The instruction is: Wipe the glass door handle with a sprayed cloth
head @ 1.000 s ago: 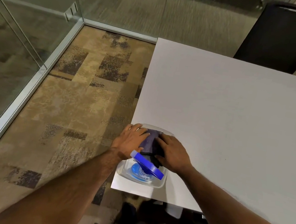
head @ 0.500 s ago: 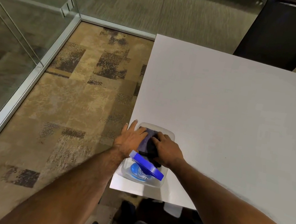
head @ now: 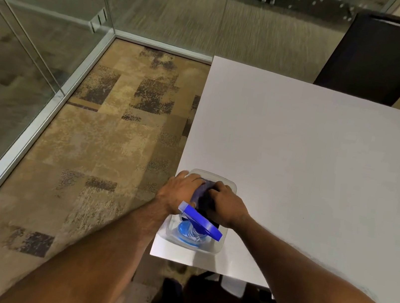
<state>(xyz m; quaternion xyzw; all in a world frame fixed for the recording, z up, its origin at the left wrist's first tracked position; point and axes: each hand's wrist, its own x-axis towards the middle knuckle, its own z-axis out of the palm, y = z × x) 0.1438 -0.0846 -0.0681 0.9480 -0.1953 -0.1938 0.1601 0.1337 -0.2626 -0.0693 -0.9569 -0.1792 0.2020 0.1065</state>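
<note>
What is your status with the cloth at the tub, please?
Left hand and right hand both gripping the cloth. Cloth bunched in the clear tub. Spray bottle in the tub too, close to both wrists.

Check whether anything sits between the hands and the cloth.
Nothing visible: left hand and right hand hold the cloth inside the clear tub. The spray bottle sits at the tub's near end, beside the wrists.

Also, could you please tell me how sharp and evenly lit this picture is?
Head view: table, left hand and right hand fairly sharp; carpet behind the glass wall smeared by blur; cloth dark, folds unreadable; faint reflections on the glass.
</note>
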